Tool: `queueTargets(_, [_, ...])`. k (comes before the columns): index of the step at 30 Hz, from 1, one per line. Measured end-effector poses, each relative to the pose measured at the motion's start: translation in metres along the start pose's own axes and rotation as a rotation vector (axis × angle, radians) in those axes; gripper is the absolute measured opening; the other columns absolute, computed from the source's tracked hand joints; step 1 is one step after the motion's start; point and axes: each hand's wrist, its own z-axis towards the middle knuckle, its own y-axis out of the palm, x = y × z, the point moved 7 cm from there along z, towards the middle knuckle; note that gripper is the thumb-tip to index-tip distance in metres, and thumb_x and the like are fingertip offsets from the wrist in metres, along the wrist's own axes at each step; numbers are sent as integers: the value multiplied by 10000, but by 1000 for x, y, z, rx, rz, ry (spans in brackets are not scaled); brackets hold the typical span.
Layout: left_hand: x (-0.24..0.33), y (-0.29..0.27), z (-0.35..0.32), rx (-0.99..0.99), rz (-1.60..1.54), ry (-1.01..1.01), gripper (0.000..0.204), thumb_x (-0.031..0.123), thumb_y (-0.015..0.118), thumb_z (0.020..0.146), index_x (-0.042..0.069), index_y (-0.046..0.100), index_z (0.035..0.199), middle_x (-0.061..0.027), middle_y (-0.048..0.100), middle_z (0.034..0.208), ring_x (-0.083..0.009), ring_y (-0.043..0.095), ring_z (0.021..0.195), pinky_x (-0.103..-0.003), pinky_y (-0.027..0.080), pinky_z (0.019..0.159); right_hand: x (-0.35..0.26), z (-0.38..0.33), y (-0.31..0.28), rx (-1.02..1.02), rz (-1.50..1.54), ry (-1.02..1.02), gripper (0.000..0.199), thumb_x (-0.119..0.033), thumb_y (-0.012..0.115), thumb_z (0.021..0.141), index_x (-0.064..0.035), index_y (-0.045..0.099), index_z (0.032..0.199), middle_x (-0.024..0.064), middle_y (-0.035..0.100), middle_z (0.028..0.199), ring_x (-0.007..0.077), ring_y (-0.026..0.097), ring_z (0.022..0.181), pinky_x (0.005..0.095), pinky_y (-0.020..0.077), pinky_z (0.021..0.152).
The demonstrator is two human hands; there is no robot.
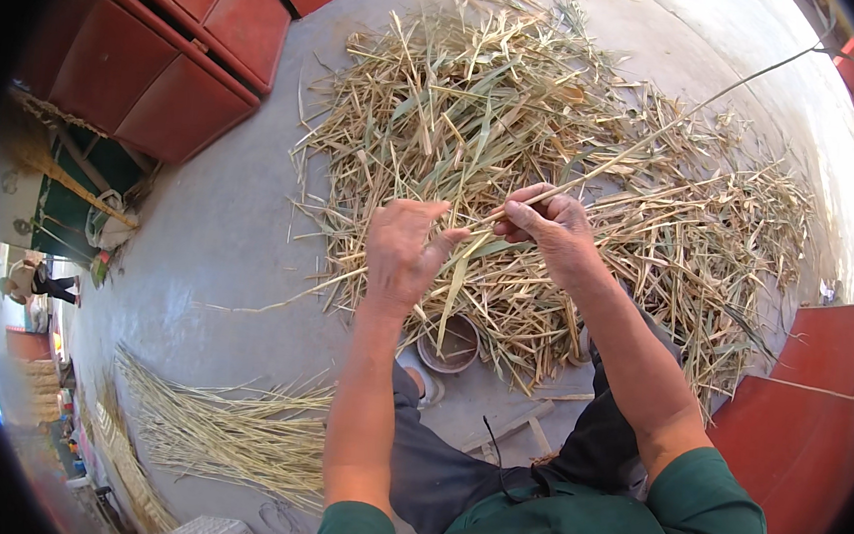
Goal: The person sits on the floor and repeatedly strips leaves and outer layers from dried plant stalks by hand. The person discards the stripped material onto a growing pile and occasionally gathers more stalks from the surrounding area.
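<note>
Head view: right hand [549, 226] pinches a long stalk [658, 133] mid-frame, left hand [403, 255] grips its leaves. Cleaned bundle [223, 432] lower left is small vs. big untrimmed pile [517, 144] up top; most prob. left.

Bright daylight fills the picture. The pale concrete floor [218, 241] looks washed out at the top right, where glare is strong. Shadows are soft and small. The middle is sharp. Lines bend near the round black rim, and the far left edge glows blue and blurry.
</note>
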Motion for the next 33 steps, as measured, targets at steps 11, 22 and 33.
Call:
queueTargets(11, [-33,-7,-10,-181,7,-167,142,215,788,812,90,742,860,-34,705,787,-221,623,741,-373,402,744,-5,4,-12,163,122,75,143,-182,677,978,-62,641,1048,72,730,961,144,716,843,257,585,725])
queueTargets(22, [10,9,8,91,-359,-129,163,169,827,795,79,723,883,-24,724,841,-180,656,750,-330,451,752,4,-9,6,200,79,-19,218,-210,707,962,-15,631,1022,106,736,923,166,728,802,275,585,698])
queueTargets(33, [13,-4,21,-5,8,22,240,278,805,824,80,728,938,-80,704,855,-232,632,763,-367,453,804,15,-2,-6,203,167,88,229,-193,709,958,-11,620,1063,117,729,948,179,727,810,276,597,699])
